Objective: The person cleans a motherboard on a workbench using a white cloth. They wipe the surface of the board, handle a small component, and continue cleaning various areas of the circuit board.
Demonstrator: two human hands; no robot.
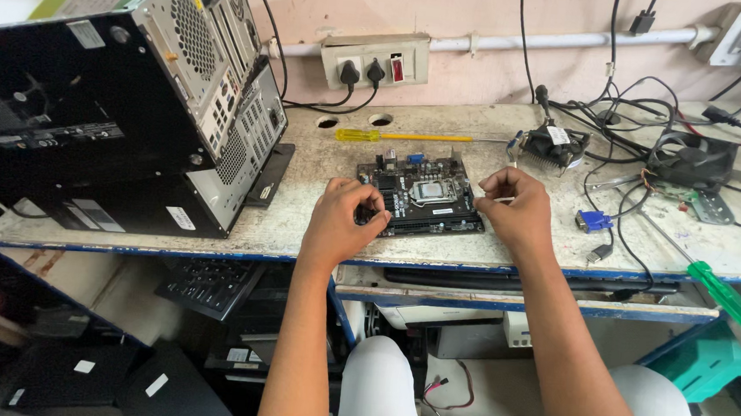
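A small dark motherboard (423, 196) with a metal processor socket in its middle lies flat on the worn grey workbench (490, 242). My left hand (344, 219) grips the board's left edge with curled fingers. My right hand (514, 208) pinches the board's right edge with its fingers closed. Both forearms reach up from my lap.
A black computer case (126, 104) lies on its side at the left. A yellow-handled screwdriver (397, 136) lies behind the board. A cooler fan (553, 147), another fan (691, 161), tangled cables and a green-handled screwdriver (717, 289) fill the right side. A wall socket (376, 61) is behind.
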